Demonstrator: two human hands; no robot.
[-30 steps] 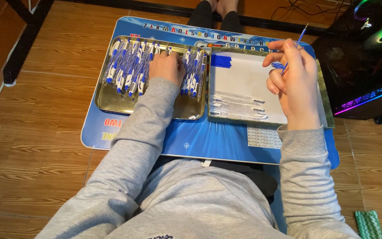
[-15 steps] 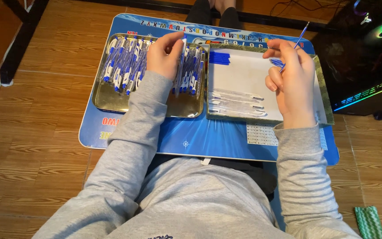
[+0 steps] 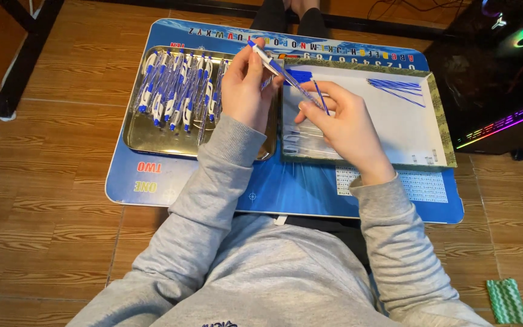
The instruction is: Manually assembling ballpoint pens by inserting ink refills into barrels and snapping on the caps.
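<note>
Far left of frame: wood floor (image 3: 49, 181), a dark leg (image 3: 28, 57) in the upper left corner.

Left centre: gold tray (image 3: 146, 136) on the blue tabletop (image 3: 286, 188), holding a pile of blue-and-white pens (image 3: 177, 91), mostly lying up-down in the frame.

Centre top: left hand (image 3: 246, 91) is closed on a pen (image 3: 267, 60), pinched at its upper-left end. Pen's long axis runs diagonally, upper left down to lower right, over the gap between the two trays. Its lower end points straight at the right hand.

Just right of centre: right hand (image 3: 340, 124) is closed, fingers pinching a thin blue refill (image 3: 319, 97) that stands up from the fingertips, tilted slightly left, close beside the pen's lower end; whether they touch I cannot tell. Both hands are equally near the pen; left carries it, right meets its tip.

Right: white tray (image 3: 413, 130) under the right hand, with a loose bunch of blue refills (image 3: 398, 86) at its upper part, lying roughly left-right, well apart from the hand. Clear barrels (image 3: 295, 142) lie at the tray's left edge, partly hidden by the hand.

Far right: a dark case with coloured lights (image 3: 503, 72) in the upper right corner, a green patterned thing (image 3: 506, 301) on the floor lower right. Grey sleeves fill the bottom.
</note>
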